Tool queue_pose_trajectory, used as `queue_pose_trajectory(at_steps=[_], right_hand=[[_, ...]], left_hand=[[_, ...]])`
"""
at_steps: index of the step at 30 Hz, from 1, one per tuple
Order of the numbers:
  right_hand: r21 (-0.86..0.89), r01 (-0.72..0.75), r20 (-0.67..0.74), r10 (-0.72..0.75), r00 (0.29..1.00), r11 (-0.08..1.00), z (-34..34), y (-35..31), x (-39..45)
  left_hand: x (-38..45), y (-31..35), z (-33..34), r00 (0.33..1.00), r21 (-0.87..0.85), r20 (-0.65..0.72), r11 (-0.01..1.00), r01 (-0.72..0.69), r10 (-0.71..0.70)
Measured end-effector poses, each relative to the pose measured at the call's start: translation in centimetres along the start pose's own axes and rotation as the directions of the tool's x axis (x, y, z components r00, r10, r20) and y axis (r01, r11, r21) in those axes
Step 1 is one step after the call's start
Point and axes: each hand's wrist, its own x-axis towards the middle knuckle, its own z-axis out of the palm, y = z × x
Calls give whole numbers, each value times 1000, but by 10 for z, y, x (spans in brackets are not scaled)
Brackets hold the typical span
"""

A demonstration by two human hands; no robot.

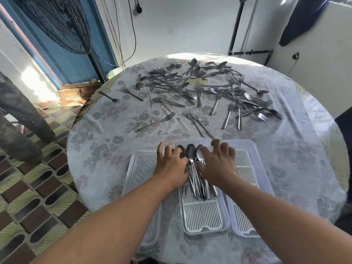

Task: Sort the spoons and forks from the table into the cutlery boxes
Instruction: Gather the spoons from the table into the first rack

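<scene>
Round table (304, 168) wore a floral cloth (106, 141). Far half carried a loose heap of spoons and forks (200, 86), with stray forks (158, 121) nearer. Near edge had three clear cutlery boxes side by side: left box (141, 168), middle box (204, 216), right box (247, 187).

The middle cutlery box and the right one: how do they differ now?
The middle cutlery box holds a bundle of spoons, with both hands on them; the right cutlery box shows no cutlery. The middle box lies almost wholly in view, while the right forearm crosses the right box. Both are clear plastic with white slatted inserts.
</scene>
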Motion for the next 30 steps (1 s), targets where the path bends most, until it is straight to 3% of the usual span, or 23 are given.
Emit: queue_pose_trajectory(at_steps=[4,8,11,15,19,26,30], right_hand=[[56,-4,-47,7,999,998,-1,-4,0],[303,-8,-106,42,993,953,-16,-19,6],[578,-61,-100,145,984,814,-30,-34,23],[848,-134,-15,276,961,513,-50,-63,42],[925,-184,49,376,925,332,-52,-101,59],[965,-245,171,493,853,90,-52,-198,100],[966,-256,193,563,804,34,-56,-253,130]], left_hand=[[7,1,0,986,-176,-127,980,88,-112],[18,-8,-17,946,-377,-188,909,178,-263],[28,-23,-34,937,-488,-181,855,177,-298],[36,-48,-51,930,-685,-108,705,186,-351],[39,-83,-57,914,-735,-109,650,191,-391],[38,-189,-65,941,-758,-127,642,113,-315],[50,-263,-74,963,-738,-112,669,86,-247]])
